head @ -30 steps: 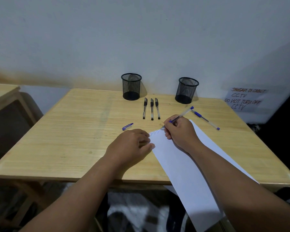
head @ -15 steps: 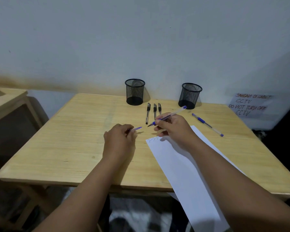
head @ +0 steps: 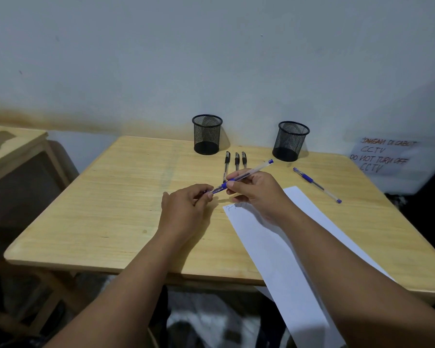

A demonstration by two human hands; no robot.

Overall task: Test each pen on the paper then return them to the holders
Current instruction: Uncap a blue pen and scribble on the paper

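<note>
My right hand [head: 255, 192] grips a blue pen [head: 251, 173] by its barrel, held above the table with its tip pointing left. My left hand [head: 186, 204] pinches the blue cap [head: 217, 189] at that tip; cap and pen tip meet. A white sheet of paper [head: 274, 247] lies under my right forearm, with a small scribble at its top left corner. Three black pens [head: 236, 162] lie side by side behind my hands. A second blue pen [head: 317, 185] lies to the right. Two black mesh holders [head: 207, 134] [head: 290, 141] stand at the back.
The wooden table [head: 111, 197] stands against a white wall. A handwritten note [head: 384, 156] hangs on the wall at right. Another wooden table [head: 10, 144] stands at the far left. The paper's lower end hangs over the table's front edge.
My right hand lifted the blue pen off the paper. My left hand left the sheet, picked the blue cap up from the table and brought it to the pen's tip.
</note>
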